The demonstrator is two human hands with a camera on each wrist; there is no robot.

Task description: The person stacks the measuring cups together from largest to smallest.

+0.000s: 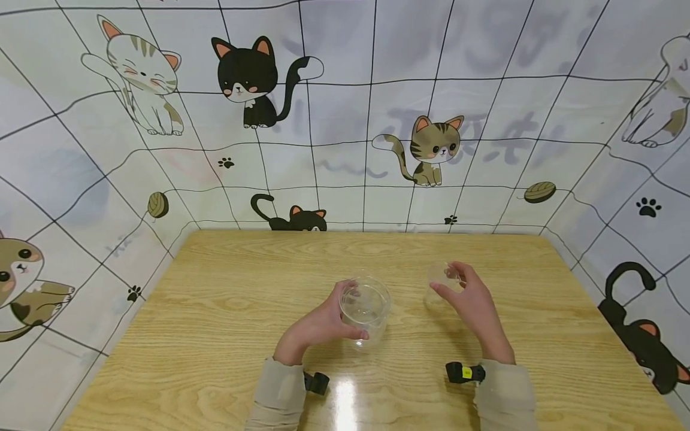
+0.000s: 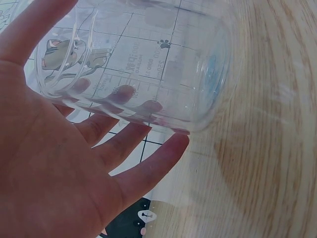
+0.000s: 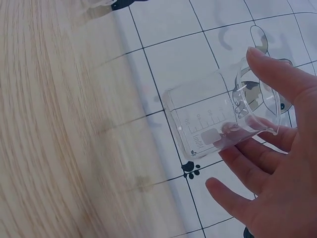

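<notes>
My left hand grips a large clear beaker around its side, thumb at the front and fingers behind. In the left wrist view, faint white graduations show on the wall of this beaker, its base close to the tabletop. To the right, my right hand holds a smaller clear beaker near its rim, between thumb and fingers. Printed marks up its wall are visible in the right wrist view, where the small beaker has its mouth toward the palm. Both beakers look see-through, with no contents showing.
A light wood-grain table lies under both hands. White cloth walls with grid lines and cartoon cats rise at its back and sides. Each wrist wears a small black camera, such as the right camera.
</notes>
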